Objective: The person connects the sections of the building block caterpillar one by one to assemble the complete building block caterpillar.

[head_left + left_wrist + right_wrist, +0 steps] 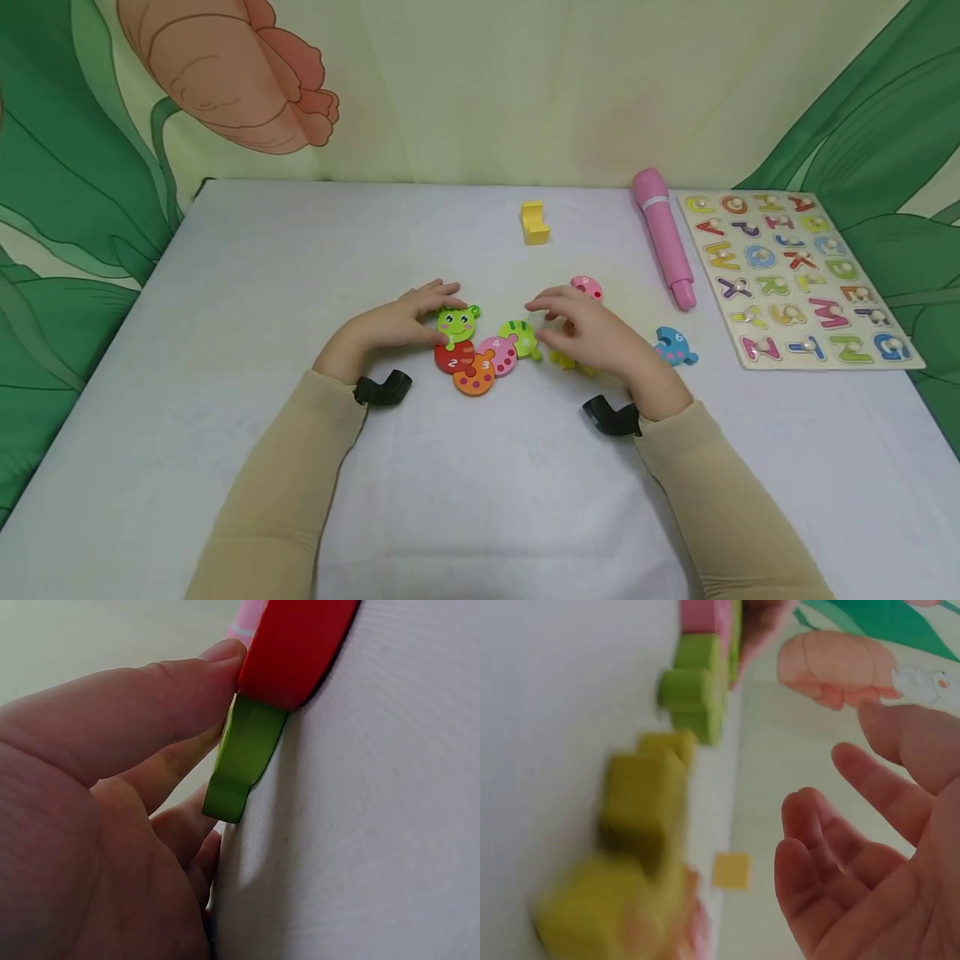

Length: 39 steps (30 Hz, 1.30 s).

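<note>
In the head view, a row of linked caterpillar puzzle pieces lies on the table: a green smiling head piece (pixel 457 324), a red piece (pixel 452 358), an orange piece (pixel 476 377), a pink piece (pixel 500 355) and a green striped piece (pixel 522 337). My left hand (pixel 397 319) pinches the head piece between thumb and fingers; its thumb tip also meets the red piece (pixel 292 656) in the left wrist view. My right hand (pixel 592 329) hovers with loosely bent fingers, holding nothing, over a yellow piece (pixel 641 795) that it partly hides in the head view.
Beyond my right hand lies a pink dotted piece (pixel 587 287), and to its right a blue piece (pixel 674 347). Farther back are a small yellow block (pixel 535 223), a thick pink pen-shaped object (pixel 666 237) and a wooden letter board (pixel 795 283). A patterned curtain (pixel 480 92) hangs behind the table.
</note>
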### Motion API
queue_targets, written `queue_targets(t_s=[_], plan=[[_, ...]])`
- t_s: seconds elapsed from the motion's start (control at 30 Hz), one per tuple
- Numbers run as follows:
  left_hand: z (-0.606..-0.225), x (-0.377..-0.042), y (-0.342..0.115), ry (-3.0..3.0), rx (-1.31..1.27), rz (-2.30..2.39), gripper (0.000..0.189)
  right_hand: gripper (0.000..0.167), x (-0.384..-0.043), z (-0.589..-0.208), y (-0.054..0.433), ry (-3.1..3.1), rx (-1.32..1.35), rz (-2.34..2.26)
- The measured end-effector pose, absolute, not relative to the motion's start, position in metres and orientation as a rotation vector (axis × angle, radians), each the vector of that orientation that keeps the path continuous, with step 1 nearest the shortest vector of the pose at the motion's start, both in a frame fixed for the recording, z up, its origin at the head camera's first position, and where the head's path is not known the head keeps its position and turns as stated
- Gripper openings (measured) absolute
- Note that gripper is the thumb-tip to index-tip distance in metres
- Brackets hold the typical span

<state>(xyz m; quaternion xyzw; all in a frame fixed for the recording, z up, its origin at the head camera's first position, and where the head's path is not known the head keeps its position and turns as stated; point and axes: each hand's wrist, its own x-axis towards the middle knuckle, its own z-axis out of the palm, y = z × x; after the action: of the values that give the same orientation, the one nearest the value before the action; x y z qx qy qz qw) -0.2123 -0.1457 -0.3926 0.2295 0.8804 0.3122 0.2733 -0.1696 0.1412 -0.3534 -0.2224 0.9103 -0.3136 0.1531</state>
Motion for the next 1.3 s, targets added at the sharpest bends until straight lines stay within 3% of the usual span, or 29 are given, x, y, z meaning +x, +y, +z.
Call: queue_targets(t_s=[0.33,0.6,0.87,1.3], plan=[[-0.392,-0.211,-0.146,2.387,0.613,0.817,0.055,0.038,-0.160,-0.316,0.230,2.780,-0.534,-0.959],[-0.390,-0.211,-0.146,2.391,0.620,0.824,0.056,0.046,-0.145,-0.328,0.281,2.811,-0.349,-0.899],[-0.391,-0.211,-0.145,2.381,0.628,0.844,0.055,0.044,-0.139,-0.348,0.291,2.757,-0.442,-0.933],[-0.393,-0.212,-0.146,2.379,0.633,0.852,0.055,0.050,-0.146,-0.362,0.286,2.619,-0.371,-0.802]])
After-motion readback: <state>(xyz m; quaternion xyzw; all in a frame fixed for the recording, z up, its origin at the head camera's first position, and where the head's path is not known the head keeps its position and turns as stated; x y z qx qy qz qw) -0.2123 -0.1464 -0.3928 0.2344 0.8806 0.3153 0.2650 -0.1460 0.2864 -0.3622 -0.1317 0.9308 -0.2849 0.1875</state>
